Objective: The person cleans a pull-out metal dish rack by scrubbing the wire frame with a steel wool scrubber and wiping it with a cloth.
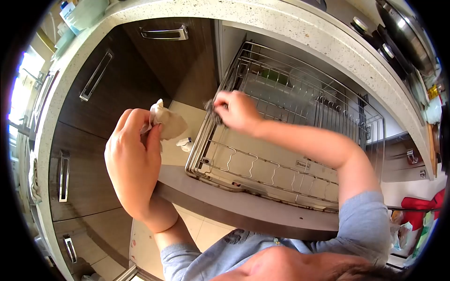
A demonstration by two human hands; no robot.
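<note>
My left hand [133,159] is closed on a crumpled whitish cloth or tissue [166,122], held left of the pulled-out wire rack drawer. My right hand [236,111] is at the rack's upper left side, fingers closed round a dark grey, blurred scrubber-like thing [216,112] against the rail. The metal wire rack [276,165] has wavy dividers and brownish marks along its front rail. Its drawer front [243,206] lies between the rack and my body.
Dark cabinets [101,136] with chrome handles stand at the left. A speckled countertop [300,28] curves over the top, with pans [405,35] at the right. A small white bottle-like item [184,144] lies below the cloth.
</note>
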